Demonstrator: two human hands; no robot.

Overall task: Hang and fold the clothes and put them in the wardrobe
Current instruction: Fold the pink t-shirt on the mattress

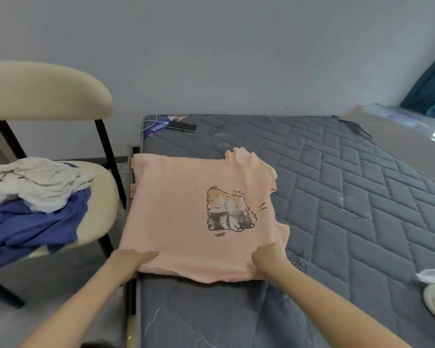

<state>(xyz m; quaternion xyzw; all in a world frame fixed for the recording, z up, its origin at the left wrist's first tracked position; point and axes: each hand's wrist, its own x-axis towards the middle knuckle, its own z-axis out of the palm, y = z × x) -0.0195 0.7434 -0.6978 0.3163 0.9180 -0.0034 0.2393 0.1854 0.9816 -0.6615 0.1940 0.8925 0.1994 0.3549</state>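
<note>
On the left a chair (103,187) carries a heap of white clothes (35,182) over a blue garment (35,227), which I judge to be waiting for their turn. Next to it, the left hand (133,258) holds the near left corner of the pink T-shirt (181,209). Its fingers (150,254) lie on top of the cloth, and the thumb seems to be below, so it is a pinch and not a flat press. The T-shirt lies spread on the grey mattress (362,197), printed side up, and its left edge reaches a little over the side of the mattress toward the chair. The right hand (268,254) grips the near right corner; its fingers are curled and hidden in the cloth. The step in hand looks like a fold of the near edge away from the person. To do it well, both hands should lift together and at the same height, so that the edge stays straight. They should then lay it down parallel to the far edge, with the dog print (229,212) not creased. It is better to pull the shirt a little to the right first, because the overhanging side may drag it off. The sleeves on the right look uneven and need tucking in before the last fold.
</note>
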